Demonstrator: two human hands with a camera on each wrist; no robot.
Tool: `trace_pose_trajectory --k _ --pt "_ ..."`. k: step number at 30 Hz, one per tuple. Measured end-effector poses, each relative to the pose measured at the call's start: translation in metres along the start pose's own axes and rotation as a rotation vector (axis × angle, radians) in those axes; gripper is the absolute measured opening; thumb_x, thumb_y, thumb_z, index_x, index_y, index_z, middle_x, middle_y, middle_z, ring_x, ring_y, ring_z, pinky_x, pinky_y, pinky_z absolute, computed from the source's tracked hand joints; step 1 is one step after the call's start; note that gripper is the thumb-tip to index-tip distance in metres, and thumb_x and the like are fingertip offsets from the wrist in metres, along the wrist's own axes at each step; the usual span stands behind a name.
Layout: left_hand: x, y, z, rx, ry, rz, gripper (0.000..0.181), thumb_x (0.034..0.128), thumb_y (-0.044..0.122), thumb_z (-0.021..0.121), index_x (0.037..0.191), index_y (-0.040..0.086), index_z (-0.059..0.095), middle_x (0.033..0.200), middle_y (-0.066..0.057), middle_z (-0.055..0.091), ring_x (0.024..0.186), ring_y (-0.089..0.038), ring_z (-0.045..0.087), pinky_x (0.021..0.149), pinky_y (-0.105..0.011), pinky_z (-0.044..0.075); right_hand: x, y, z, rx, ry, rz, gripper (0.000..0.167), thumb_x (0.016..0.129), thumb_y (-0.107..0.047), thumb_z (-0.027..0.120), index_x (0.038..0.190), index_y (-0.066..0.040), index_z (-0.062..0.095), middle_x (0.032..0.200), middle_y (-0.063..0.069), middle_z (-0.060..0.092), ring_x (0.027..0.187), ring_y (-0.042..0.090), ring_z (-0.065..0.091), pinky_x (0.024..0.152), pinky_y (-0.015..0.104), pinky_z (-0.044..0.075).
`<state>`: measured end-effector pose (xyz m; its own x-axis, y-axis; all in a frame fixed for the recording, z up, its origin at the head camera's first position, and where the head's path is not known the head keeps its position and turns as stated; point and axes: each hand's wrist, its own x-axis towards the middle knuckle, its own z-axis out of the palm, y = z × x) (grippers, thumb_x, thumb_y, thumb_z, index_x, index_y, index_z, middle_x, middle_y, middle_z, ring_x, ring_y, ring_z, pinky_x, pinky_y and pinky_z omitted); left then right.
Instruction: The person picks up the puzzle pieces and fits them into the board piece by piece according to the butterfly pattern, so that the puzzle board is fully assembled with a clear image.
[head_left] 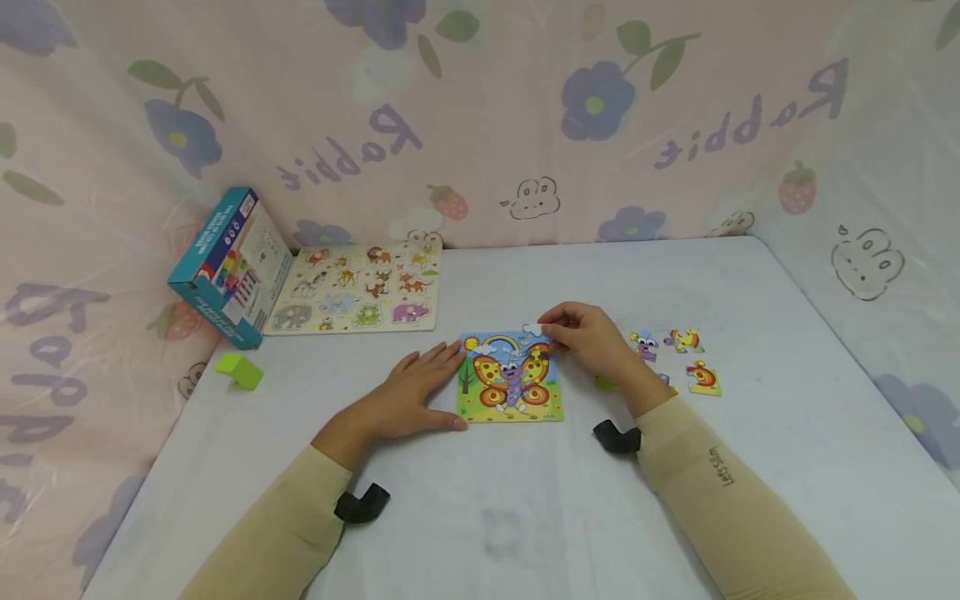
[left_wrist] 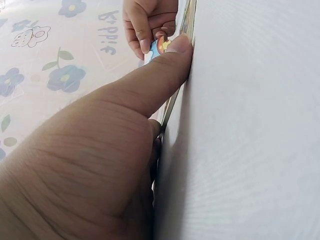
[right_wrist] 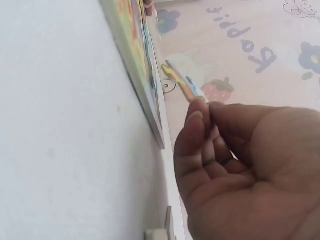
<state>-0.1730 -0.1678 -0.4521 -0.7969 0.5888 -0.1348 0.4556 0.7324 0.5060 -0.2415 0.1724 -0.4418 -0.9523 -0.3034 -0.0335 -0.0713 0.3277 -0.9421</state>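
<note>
A square butterfly puzzle board (head_left: 512, 390) lies flat on the table. My left hand (head_left: 408, 396) rests at its left side, fingers fairly straight, with fingertips at the upper left edge and the thumb at the lower left corner. My right hand (head_left: 592, 337) pinches a puzzle piece (head_left: 534, 330) over the board's upper right corner. In the right wrist view the piece (right_wrist: 182, 82), held between thumb and fingers (right_wrist: 196, 125), is tilted and raised off the board. In the left wrist view the left thumb (left_wrist: 150, 82) lies along the board's edge.
Several loose puzzle pieces (head_left: 703, 378) lie to the right, some partly hidden by the right hand. At the back left are an animal puzzle board (head_left: 352, 287) and a blue box (head_left: 232, 267). A green block (head_left: 240, 371) stands at the left edge.
</note>
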Motion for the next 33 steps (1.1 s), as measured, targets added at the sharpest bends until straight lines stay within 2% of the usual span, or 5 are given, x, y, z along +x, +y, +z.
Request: trace_pose_trajectory --k 11,24,28,31,33 --pt "0.001 0.0 0.0 -0.007 0.002 0.005 0.114 0.0927 0.067 0.078 0.175 0.014 0.021 0.182 0.001 0.007 0.166 -0.023 0.001 0.13 -0.055 -0.002 -0.002 0.002 0.01 -0.033 -0.004 0.059 0.018 0.109 -0.01 0.068 0.121 0.002 0.073 0.094 0.014 0.069 0.081 0.023 0.066 0.069 0.027 0.057" --pt "0.002 -0.001 0.001 -0.001 0.003 0.004 0.113 0.0928 0.067 0.077 0.176 0.015 0.021 0.182 0.002 0.007 0.166 -0.022 0.0 0.13 -0.054 -0.003 -0.003 0.0 0.01 -0.092 0.002 0.082 0.023 0.11 -0.009 0.066 0.129 0.003 0.071 0.104 0.016 0.072 0.087 0.025 0.066 0.073 0.03 0.058" --pt "0.002 -0.001 0.001 -0.001 0.003 0.0 0.113 0.0926 0.067 0.077 0.176 0.015 0.021 0.182 0.002 0.007 0.166 -0.022 0.0 0.13 -0.054 -0.003 -0.003 -0.003 0.011 -0.298 0.016 0.013 0.022 0.109 -0.011 0.067 0.128 -0.003 0.073 0.116 0.013 0.068 0.097 0.026 0.065 0.083 0.038 0.056" --pt "0.002 -0.001 0.001 0.001 0.002 -0.004 0.113 0.0927 0.067 0.078 0.176 0.015 0.021 0.182 0.002 0.007 0.166 -0.022 0.0 0.13 -0.054 -0.003 -0.003 -0.011 0.014 -0.535 -0.023 -0.132 0.024 0.107 -0.012 0.07 0.129 -0.003 0.075 0.133 0.013 0.067 0.119 0.033 0.064 0.103 0.049 0.052" --pt "0.002 -0.001 0.001 0.006 0.0 -0.005 0.113 0.0929 0.067 0.078 0.176 0.015 0.021 0.182 0.002 0.007 0.166 -0.022 0.0 0.13 -0.054 -0.002 -0.005 -0.018 0.019 -0.681 -0.1 -0.225 0.03 0.107 -0.011 0.071 0.135 -0.001 0.074 0.145 0.016 0.065 0.135 0.038 0.059 0.115 0.053 0.045"
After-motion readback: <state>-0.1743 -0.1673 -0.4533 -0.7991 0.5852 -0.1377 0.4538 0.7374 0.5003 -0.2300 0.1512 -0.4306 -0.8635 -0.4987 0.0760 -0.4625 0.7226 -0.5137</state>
